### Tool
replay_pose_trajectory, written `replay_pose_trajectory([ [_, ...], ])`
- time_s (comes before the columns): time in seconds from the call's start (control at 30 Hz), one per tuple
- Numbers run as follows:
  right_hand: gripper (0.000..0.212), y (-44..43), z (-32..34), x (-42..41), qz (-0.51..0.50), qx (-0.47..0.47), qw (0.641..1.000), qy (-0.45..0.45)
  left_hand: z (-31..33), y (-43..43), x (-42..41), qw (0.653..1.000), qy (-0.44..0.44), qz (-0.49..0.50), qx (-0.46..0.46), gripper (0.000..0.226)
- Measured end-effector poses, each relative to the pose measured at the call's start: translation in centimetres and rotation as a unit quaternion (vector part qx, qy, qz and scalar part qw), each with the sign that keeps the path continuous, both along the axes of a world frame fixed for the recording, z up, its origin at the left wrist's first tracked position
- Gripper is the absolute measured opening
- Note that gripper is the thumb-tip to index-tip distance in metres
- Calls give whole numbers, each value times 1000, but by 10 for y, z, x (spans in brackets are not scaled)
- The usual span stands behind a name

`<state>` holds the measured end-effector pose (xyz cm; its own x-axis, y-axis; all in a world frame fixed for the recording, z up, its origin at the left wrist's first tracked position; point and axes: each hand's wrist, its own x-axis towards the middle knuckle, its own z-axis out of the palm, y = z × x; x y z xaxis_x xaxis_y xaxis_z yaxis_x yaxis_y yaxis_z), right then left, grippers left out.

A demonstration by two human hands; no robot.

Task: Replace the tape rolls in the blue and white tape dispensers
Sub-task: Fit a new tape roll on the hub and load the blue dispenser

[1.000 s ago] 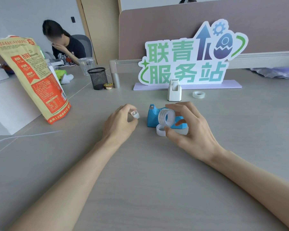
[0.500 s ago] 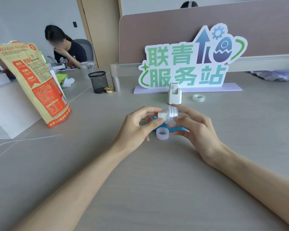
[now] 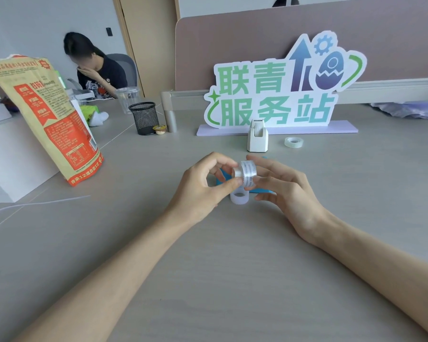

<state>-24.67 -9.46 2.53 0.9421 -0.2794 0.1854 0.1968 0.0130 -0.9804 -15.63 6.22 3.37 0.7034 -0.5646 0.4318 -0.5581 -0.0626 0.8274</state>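
My left hand (image 3: 203, 186) and right hand (image 3: 289, 191) both pinch a roll (image 3: 247, 172) at the blue dispenser (image 3: 220, 176); not seated yet, I judge; white dispenser (image 3: 257, 137) untouched, spare roll (image 3: 293, 142) near it.

the tape roll (image 3: 248, 173) held up over the middle of the tabletop (image 3: 232, 267) looked like clear glossy film, shiny where the light hit it. the empty ring (image 3: 239, 198) lying under it was milky, matt plastic. the blue dispenser (image 3: 263, 191) and white dispenser (image 3: 257, 140) were both smooth plastic, the white one with a bit of sheen. the tabletop itself was matt grey with a faint grain. toward the far left edge, the pen cup (image 3: 145, 118) was black wire mesh, the drink cup (image 3: 128, 98) behind it clear plastic, and the bag (image 3: 47, 114) creased, printed, paper-ish stuff.
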Motion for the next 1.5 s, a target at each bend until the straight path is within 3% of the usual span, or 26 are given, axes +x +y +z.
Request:
replay_pose_trajectory([
  [0.33,28,-3,-5,3,26,3,1000,2,0,1,2,1000,16,-7,-8,22],
  [0.57,25,-3,-4,4,20,31,999,6,-1,1,3,1000,5,-15,-2,10],
  [0.83,17,-1,-4,1,4,1,1000,3,0,0,2,1000,11,7,-16,23],
  [1.0,14,-2,0,0,-7,42,999,20,2,1,2,999,28,5,-27,17],
  [1.13,15,-3,1,0,-9,65,997,30,5,4,0,999,28,-18,-11,26],
  [1.23,15,-5,1,1,-2,85,996,25,2,3,-3,1000,-6,-17,15,39],
  [1.37,27,-5,0,-1,38,105,994,21,-7,2,-2,991,-117,8,59,58],
  [1.5,32,-5,1,-1,67,95,993,15,-8,1,-1,990,-122,6,64,61],
])
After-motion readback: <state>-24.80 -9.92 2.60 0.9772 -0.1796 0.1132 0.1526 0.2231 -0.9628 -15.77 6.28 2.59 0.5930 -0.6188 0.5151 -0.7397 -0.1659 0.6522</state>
